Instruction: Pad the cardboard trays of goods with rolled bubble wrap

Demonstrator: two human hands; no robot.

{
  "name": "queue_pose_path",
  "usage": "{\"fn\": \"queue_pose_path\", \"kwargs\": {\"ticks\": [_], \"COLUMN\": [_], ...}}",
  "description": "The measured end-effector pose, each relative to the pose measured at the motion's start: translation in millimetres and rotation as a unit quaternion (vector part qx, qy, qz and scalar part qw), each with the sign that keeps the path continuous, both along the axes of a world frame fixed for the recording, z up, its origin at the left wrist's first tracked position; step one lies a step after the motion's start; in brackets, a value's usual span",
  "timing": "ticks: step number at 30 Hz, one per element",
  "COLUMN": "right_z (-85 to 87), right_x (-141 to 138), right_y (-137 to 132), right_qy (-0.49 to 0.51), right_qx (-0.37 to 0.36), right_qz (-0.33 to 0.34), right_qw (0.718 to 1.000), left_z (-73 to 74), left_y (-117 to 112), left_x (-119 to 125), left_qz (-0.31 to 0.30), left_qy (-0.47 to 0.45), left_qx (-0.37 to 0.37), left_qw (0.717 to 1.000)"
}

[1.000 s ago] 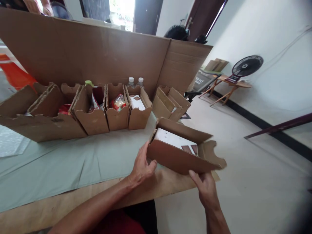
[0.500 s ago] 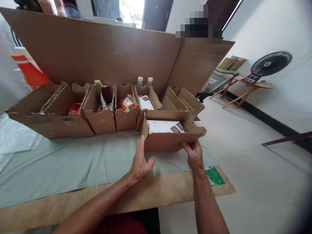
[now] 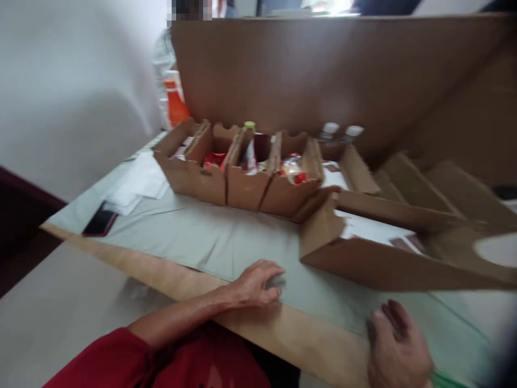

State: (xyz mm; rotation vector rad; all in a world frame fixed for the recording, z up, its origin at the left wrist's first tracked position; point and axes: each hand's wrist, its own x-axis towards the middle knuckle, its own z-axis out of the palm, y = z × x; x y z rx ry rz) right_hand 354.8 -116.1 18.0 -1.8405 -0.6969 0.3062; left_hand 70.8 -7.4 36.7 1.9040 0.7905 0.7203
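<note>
In the head view, a cardboard bin (image 3: 404, 268) with white boxes (image 3: 374, 226) inside stands on the table's cloth, in front of a row of similar bins. My left hand (image 3: 256, 283) rests near the table's front edge, left of this bin and apart from it; its fingers are curved with a gap to the thumb, and nothing is in it. Lower right, in front of the bin, is my right hand (image 3: 399, 345), blurred, its fingers partly bent and apart with nothing seen in them.
Behind stand several cardboard bins (image 3: 246, 188) holding red and clear packets, with a tall cardboard panel (image 3: 307, 70) at their back. Bottle caps (image 3: 330, 128) show behind them. Left on the cloth (image 3: 194, 221) lie a phone (image 3: 100, 220) and white plastic sheets (image 3: 139, 183). An orange bottle (image 3: 176, 105) stands back left.
Both hands have let go of the front bin and drawn back toward the table's front edge. My view has swung left, bringing the phone into sight.
</note>
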Motion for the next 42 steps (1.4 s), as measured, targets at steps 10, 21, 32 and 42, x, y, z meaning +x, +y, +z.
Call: {"fn": "queue_pose_path", "kwargs": {"ticks": [10, 21, 32, 42], "right_z": [-21.6, -12.8, -12.4, -14.1], "right_x": [-168, -231, -233, -232], "right_y": [61, 74, 75, 75], "right_qy": [-0.397, -0.432, -0.428, -0.419], "right_qx": [0.034, 0.075, 0.074, 0.080], "right_qz": [0.411, 0.466, 0.464, 0.460], "right_qw": [0.820, 0.768, 0.772, 0.778], "left_z": [11.8, 10.5, 3.2, 32.1], "left_y": [38, 178, 184, 171], "left_x": [-193, -341, -351, -348], "left_qz": [0.308, 0.476, 0.450, 0.458], "left_qy": [0.099, 0.285, 0.349, 0.343], "left_qx": [0.077, 0.167, 0.212, 0.214], "left_qw": [0.943, 0.815, 0.795, 0.792]}}
